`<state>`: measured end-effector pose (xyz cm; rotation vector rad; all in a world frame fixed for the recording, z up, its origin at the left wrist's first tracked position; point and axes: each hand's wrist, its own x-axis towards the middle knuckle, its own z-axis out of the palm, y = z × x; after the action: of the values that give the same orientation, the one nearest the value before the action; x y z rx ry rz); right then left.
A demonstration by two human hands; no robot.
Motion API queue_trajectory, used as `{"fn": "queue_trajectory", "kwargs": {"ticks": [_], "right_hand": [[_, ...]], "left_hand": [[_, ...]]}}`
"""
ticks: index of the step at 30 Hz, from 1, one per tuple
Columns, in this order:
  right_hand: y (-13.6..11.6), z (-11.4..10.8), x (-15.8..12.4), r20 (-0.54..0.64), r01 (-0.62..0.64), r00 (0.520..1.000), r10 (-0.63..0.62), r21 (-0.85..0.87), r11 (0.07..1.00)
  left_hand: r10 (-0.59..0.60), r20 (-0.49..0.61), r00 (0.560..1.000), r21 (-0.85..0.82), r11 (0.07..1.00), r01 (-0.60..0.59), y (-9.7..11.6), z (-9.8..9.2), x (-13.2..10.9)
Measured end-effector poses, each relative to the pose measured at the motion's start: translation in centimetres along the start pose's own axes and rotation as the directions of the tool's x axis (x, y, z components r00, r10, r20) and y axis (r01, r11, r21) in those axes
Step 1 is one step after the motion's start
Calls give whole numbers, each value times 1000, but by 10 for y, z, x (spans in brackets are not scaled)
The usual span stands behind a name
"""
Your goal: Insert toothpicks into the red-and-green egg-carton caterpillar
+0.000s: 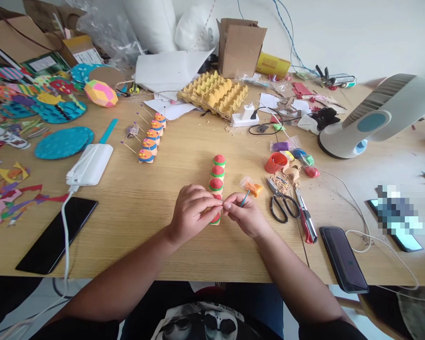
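A caterpillar-like row of red domes with green rings lies on the wooden table straight ahead of me. My left hand is closed in a pinch over its near end. My right hand meets it fingertip to fingertip, also pinched, and grips a thin blue stick that pokes up from the fingers. What the two sets of fingertips squeeze between them is too small to make out. A small clear bag with orange bits lies just right of the row.
Black scissors and a red utility knife lie to the right, beside clay lumps and an orange cup. A second orange-and-blue dome row, a yellow egg tray, a fan, phones and a power bank surround the spot.
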<state>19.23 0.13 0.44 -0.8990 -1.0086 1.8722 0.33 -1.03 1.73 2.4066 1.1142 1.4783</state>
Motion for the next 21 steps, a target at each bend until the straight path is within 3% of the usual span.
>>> {"fn": "queue_trajectory", "kwargs": {"ticks": [21], "right_hand": [[-3,3,-4,61,-29,998,27,33,999]], "left_hand": [[-12,27,1000,46,999,10,0,-3,0]]}}
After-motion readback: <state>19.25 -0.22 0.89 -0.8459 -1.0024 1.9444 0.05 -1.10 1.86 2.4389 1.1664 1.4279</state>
